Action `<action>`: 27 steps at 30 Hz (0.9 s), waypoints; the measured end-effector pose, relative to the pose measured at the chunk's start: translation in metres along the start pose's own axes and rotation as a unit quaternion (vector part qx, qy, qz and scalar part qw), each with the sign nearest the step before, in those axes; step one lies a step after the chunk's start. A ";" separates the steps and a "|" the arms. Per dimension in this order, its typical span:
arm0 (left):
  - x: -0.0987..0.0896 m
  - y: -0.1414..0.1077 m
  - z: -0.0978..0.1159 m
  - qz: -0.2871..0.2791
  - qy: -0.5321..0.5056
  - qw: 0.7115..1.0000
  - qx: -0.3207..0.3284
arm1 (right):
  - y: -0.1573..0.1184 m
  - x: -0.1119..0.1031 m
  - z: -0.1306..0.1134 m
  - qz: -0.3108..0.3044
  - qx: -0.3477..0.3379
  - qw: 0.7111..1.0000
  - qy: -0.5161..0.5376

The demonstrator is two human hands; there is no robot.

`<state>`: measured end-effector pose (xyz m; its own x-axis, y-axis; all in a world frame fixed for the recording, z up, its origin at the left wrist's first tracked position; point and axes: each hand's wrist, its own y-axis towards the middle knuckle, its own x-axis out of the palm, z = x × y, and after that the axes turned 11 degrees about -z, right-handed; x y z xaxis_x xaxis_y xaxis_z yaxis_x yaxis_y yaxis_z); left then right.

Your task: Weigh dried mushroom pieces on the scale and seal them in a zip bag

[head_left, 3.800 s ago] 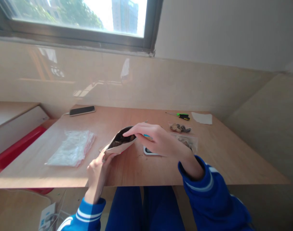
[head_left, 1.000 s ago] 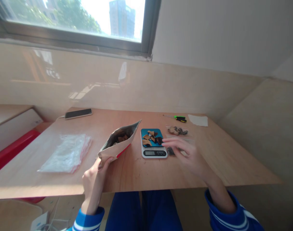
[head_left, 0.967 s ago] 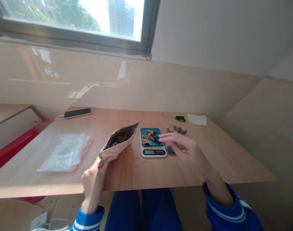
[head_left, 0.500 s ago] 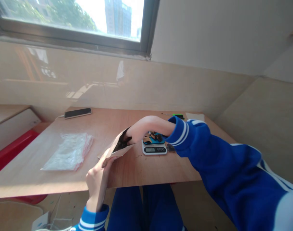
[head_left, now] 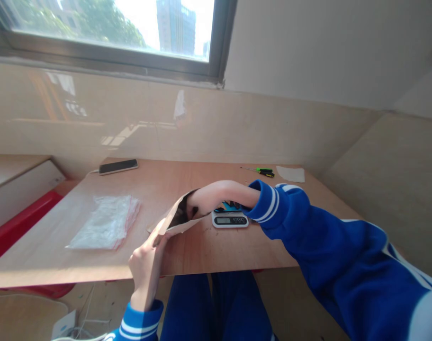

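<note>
Since 1 s ago: right hand (head_left: 203,201) has left the scale (head_left: 230,220) and gone into the mouth of the paper bag (head_left: 182,229).

Room, big to small: tiled wall (head_left: 237,125) behind, pale, sun reflections on its left half. Window (head_left: 123,57) above it, grey frame, trees and 1 tall building outside. Table (head_left: 191,259) against the wall: light wood-grain top, sunlit strip along the near left edge, a few dark crumbs near the scale. Red plastic item (head_left: 24,222) at far left, partly under the table edge.

Bag is over the table, left of the scale, tilted, mouth toward the right. Left hand (head_left: 145,253) pinches its lower end, firm hold. Right fingers are hidden inside; can't tell their grip.

Clear plastic bags (head_left: 102,222) lie flat on the left. Scale sits right of the bag, white, blue pan partly behind the right forearm; brown pieces (head_left: 221,207) on it. Phone (head_left: 118,166) at back left, white sheet (head_left: 290,174) at back right, green-handled screwdriver (head_left: 264,170) beside the sheet.
</note>
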<state>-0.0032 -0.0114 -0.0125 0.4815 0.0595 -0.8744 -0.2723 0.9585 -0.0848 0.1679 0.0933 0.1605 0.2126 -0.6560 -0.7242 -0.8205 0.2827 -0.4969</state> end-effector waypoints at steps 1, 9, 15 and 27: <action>0.000 0.001 0.000 -0.002 0.002 1.000 -0.003 | -0.004 -0.003 -0.001 -0.030 -0.009 0.999 -0.018; 0.003 -0.001 -0.003 0.005 -0.004 1.000 0.012 | -0.032 -0.008 -0.012 -0.020 -0.082 0.996 0.024; 0.001 -0.002 -0.002 -0.001 -0.009 1.000 0.014 | -0.045 0.011 -0.017 0.101 -0.133 0.985 0.032; 0.000 0.007 0.002 0.014 -0.007 1.000 -0.012 | -0.110 0.045 0.062 0.473 0.131 0.869 0.068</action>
<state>-0.0037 -0.0046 -0.0121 0.4855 0.0902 -0.8696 -0.3051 0.9496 -0.0719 0.3002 0.0758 0.1526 -0.5699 -0.1152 -0.8136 -0.4417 0.8779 0.1851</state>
